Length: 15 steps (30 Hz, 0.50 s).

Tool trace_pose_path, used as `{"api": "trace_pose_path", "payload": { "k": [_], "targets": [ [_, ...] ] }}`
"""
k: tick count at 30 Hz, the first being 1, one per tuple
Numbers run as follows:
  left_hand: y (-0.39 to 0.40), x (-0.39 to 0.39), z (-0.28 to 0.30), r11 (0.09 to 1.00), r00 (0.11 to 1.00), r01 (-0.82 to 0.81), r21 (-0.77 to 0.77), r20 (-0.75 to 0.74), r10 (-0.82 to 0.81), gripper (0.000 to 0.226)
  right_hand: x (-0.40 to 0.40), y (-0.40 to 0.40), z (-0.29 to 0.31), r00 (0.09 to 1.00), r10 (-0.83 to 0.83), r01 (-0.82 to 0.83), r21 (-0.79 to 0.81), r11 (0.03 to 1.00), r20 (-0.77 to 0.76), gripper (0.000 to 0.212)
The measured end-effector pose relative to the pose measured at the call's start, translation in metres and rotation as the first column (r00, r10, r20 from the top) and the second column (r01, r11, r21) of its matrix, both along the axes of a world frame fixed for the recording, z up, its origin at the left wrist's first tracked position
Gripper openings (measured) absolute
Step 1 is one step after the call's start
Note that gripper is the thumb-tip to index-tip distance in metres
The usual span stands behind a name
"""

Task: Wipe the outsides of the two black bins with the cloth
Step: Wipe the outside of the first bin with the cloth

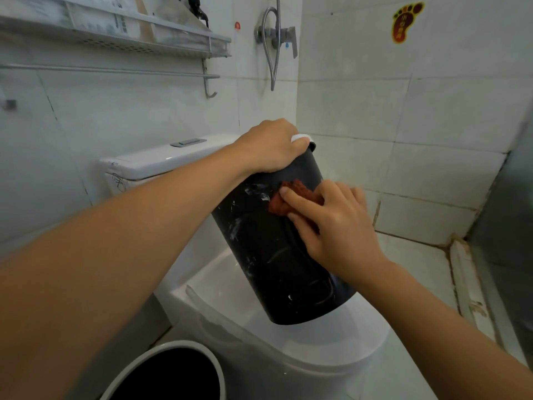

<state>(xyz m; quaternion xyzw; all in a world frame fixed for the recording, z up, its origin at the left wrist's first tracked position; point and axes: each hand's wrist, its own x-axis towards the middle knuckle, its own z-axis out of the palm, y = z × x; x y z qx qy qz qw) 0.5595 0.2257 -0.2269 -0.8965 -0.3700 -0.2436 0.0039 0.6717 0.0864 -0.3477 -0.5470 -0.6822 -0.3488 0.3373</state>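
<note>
Step in hand: the wiping of the first bin looks to be under way; the right hand presses a reddish cloth flat against the upper side wall of the black bin; pale smears show on the wall left of the cloth, so that part seems not yet clean

Left hand: the left hand is curled over the top rim of the bin and grips it, steadying it; a bit of white rim shows past the knuckles

Right hand: fingers fairly straight and spread over the cloth, pressing rather than pinching; whether the thumb tucks under the cloth I cannot tell

Where the bin is: it rests with its base on the closed toilet lid, in front of the tank

Which way it points: the long axis runs from base to rim; it leans, with the rim up and tipped toward the wall and the base nearer the person; the side being wiped faces up and right

Second bin: another bin with a pale rim and dark inside stands on the floor at lower left, apart from both hands

Next move: likely sweeping the cloth down the wall toward the base and across the smears; then turning the bin by the rim to reach the hidden sides; the tilt calls for a firm hold so the base does not slide on the smooth lid
</note>
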Motion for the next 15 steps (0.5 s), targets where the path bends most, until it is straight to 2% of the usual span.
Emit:
{"api": "trace_pose_path", "payload": {
  "k": [5,9,11,15],
  "targets": [
    [0.006,-0.008,0.0,0.998,1.0,0.027,-0.057,0.011,-0.026,0.047,0.022,-0.032,-0.06,0.978,0.192,-0.19,-0.04,0.981,0.083,0.035],
    [0.008,-0.011,0.0,0.996,0.999,0.033,-0.077,0.039,-0.03,0.048,0.026,-0.037,-0.068,0.976,0.166,-0.159,-0.064,0.985,0.143,0.035],
    [0.006,-0.012,-0.001,0.997,0.998,0.041,-0.06,0.042,-0.039,0.047,0.016,-0.026,-0.05,0.988,0.128,-0.125,-0.04,0.991,0.081,0.036],
    [0.0,-0.014,-0.003,0.998,0.998,0.049,-0.027,0.043,-0.047,0.045,0.0,0.003,-0.007,0.987,0.065,-0.068,-0.019,0.997,-0.15,0.039]
  ]
}}
